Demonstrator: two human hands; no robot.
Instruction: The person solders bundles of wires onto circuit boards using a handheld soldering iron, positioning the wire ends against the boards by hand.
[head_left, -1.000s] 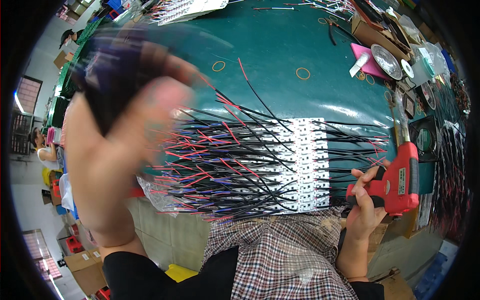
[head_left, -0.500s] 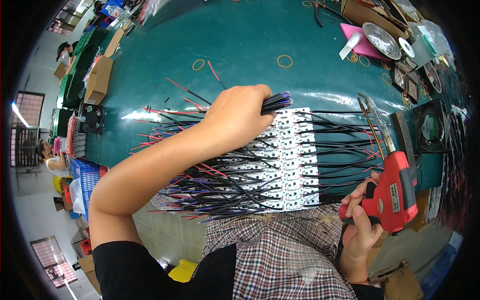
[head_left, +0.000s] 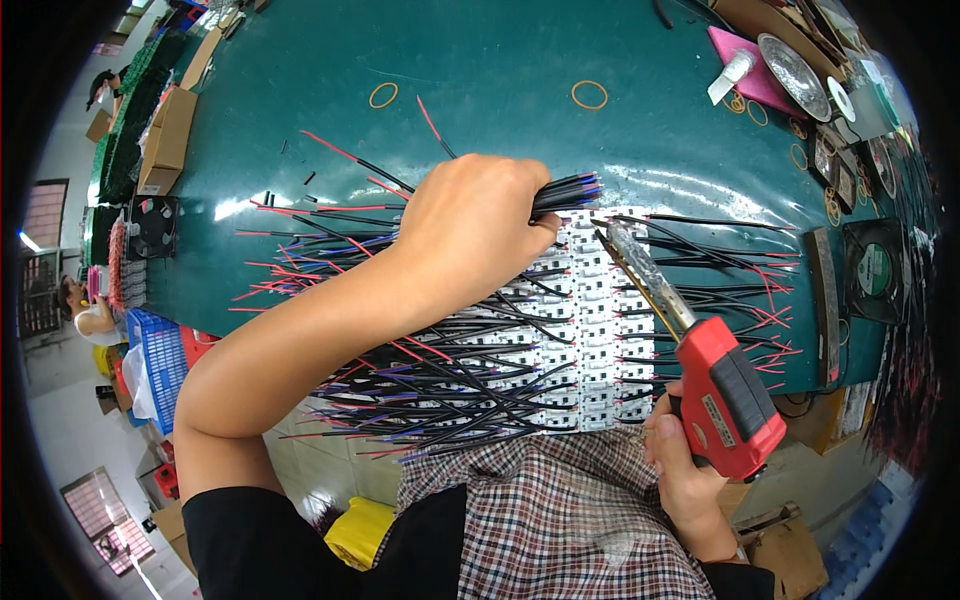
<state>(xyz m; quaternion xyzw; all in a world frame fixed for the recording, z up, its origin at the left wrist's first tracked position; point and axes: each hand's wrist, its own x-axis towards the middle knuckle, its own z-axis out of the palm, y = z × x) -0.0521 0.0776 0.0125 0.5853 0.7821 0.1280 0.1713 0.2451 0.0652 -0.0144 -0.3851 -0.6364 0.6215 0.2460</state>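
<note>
A bundle of black wires (head_left: 570,193) with bluish tips is gripped in my left hand (head_left: 475,215), which is closed over the far end of a panel of white circuit boards (head_left: 600,330). My right hand (head_left: 685,465) is wrapped round the handle of a red soldering gun (head_left: 728,400). The gun's tip reaches the far boards, close to the bundle's ends; whether it touches them I cannot tell. Black leads with red ends (head_left: 715,290) stick out on the panel's right. Many more black, red and blue wires (head_left: 430,390) spread to its left, partly under my left forearm.
Rubber bands (head_left: 590,95) lie on the green tabletop (head_left: 480,60). Small black fans stand at the right (head_left: 873,258) and left (head_left: 153,226). A metal dish (head_left: 793,78) and a pink pad (head_left: 745,68) are far right. A blue basket (head_left: 158,358) stands left; people sit beyond.
My right hand has brought the soldering gun leftward, from beside the right-hand leads to over the far boards. My left hand still holds the wire bundle. The view has shifted slightly.
</note>
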